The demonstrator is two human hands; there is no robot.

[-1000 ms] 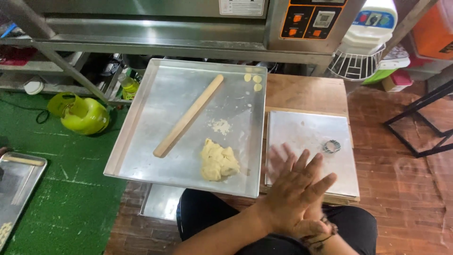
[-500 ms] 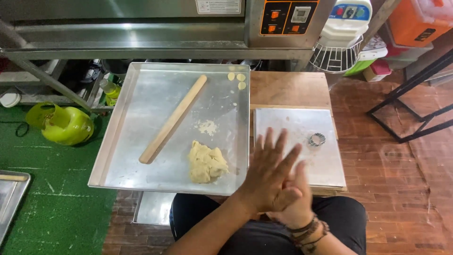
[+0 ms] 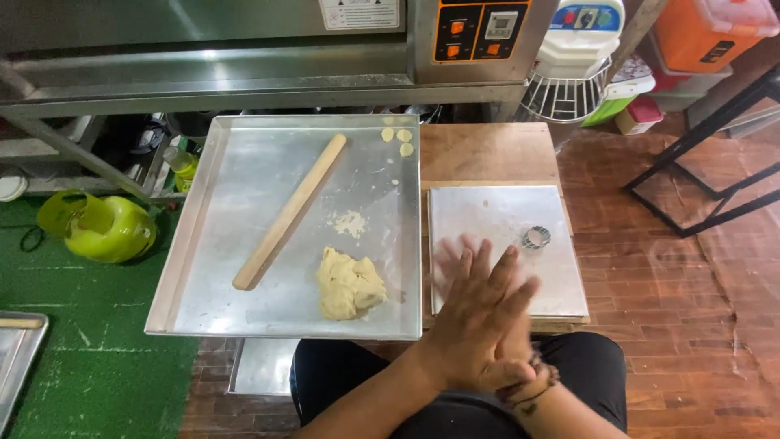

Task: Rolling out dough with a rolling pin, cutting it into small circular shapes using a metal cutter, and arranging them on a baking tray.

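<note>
At the bottom of the frame, the person's left hand (image 3: 479, 325) lies flat with fingers spread wide over the right hand (image 3: 520, 354), palms pressed together, holding nothing. Just up and left, a lump of pale yellow dough (image 3: 348, 283) sits low on the big silver metal tray (image 3: 211, 244). Farther up lies a long wooden rolling stick (image 3: 290, 211), and a small round metal cutter (image 3: 536, 237) rests on the flat metal sheet (image 3: 561, 284) to the right.

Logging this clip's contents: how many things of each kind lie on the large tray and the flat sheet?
Wooden rolling pin: 1
Dough lump: 1
Small dough rounds: 3
Round cutter: 1
Total: 6
</note>
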